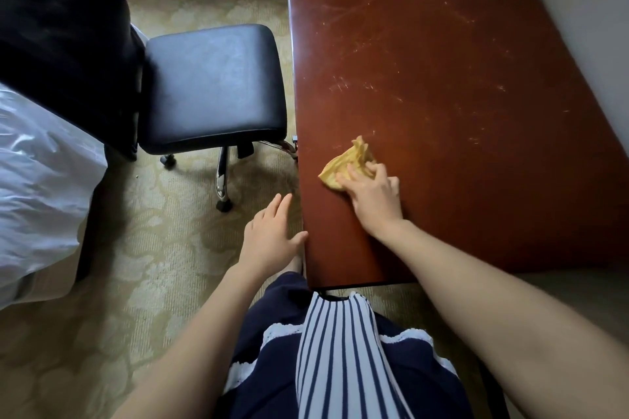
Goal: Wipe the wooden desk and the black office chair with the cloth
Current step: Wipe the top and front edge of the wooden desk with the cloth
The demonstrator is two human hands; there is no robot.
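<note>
1. Bedding [41, 180], white and glossy, lay at the far left on the patterned carpet [153, 248].
2. Next stood the black office chair [211, 85], its seat facing the desk and its wheeled base beside the desk's left edge.
3. The left hand [272, 235] hovered palm down over the carpet, forearm stretched forward. Its fingers were straight, slightly spread and holding nothing. The thumb tip reached the desk edge, though contact could not be judged.
4. The yellow cloth [347, 160] lay crumpled on the desk near its left edge. Its long axis ran diagonally from near-left to far-right, with the peaked end pointing away.
5. The right hand [374, 197] pressed palm down on the cloth's near end. Its fingers curled into the folds, and most of the cloth stuck out beyond the fingertips.
6. The wooden desk [442, 78] showed pale streaks.
</note>
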